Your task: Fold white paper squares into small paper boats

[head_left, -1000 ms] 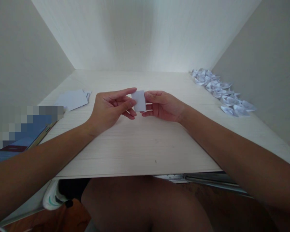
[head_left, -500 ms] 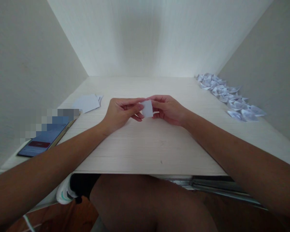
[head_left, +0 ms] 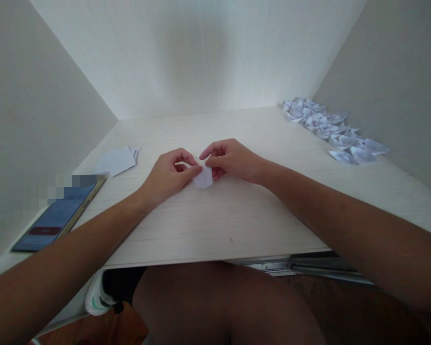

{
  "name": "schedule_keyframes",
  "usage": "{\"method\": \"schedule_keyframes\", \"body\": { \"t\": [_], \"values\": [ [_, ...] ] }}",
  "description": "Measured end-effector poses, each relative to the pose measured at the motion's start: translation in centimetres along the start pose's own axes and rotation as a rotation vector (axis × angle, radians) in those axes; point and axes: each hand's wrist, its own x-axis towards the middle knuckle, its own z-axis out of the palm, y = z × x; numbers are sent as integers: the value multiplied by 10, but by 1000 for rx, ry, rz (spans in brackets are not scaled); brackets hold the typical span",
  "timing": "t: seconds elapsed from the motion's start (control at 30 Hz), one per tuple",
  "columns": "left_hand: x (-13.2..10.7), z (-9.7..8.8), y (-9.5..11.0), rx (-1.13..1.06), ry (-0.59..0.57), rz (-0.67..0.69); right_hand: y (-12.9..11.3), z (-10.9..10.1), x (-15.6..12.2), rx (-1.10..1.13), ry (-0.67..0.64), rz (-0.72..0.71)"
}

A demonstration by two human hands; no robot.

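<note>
A small white piece of paper (head_left: 203, 179) with straight edges is between my hands over the middle of the table. My left hand (head_left: 172, 172) pinches its left side, thumb on the near face. My right hand (head_left: 233, 160) has its thumb and curled fingers at the paper's upper right edge, with the index finger raised and bent. The fingers behind the paper are partly hidden.
Flat white paper sheets (head_left: 117, 160) lie at the left of the table (head_left: 187, 230). A phone (head_left: 53, 218) rests near the left front. Along the right wall stretches a pile of folded white paper pieces (head_left: 323, 122).
The paper has turned in my fingers, its lower edge now angled to a point. My right index finger has lifted off the top. The view has shifted slightly.
</note>
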Motion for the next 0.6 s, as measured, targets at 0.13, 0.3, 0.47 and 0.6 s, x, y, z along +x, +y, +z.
{"method": "schedule_keyframes", "body": {
  "t": [0.13,0.3,0.47,0.6],
  "values": [
    [0,-5,5,261,2,49,6,-1,2,-65,-8,20],
    [5,-9,2,347,-94,49,18,-5,0,-454,-2,-196],
    [2,-10,1,311,-132,0,24,-10,-10,-708,-38,-476],
    [-4,-6,8,365,-66,-10,27,-14,-20,-920,-135,-672]
  ]
}}
